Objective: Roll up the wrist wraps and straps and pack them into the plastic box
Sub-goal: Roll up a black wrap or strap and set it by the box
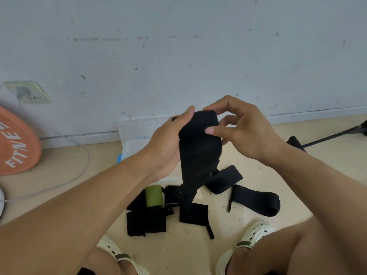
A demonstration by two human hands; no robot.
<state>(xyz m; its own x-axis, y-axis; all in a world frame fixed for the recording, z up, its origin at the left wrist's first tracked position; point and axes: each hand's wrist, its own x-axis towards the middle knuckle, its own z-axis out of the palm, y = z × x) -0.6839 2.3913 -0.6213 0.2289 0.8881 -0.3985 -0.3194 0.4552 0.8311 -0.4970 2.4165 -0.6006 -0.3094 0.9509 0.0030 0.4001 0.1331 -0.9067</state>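
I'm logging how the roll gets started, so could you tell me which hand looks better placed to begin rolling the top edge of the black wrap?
Probably the right hand: its fingertips pinch the top edge of the black wrap, while the left hand supports it from the side.

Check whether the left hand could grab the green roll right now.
Probably not yet: the left hand and right hand both grip the black wrap. The green roll lies uncovered on the floor below, so the way looks free once the wrap is released.
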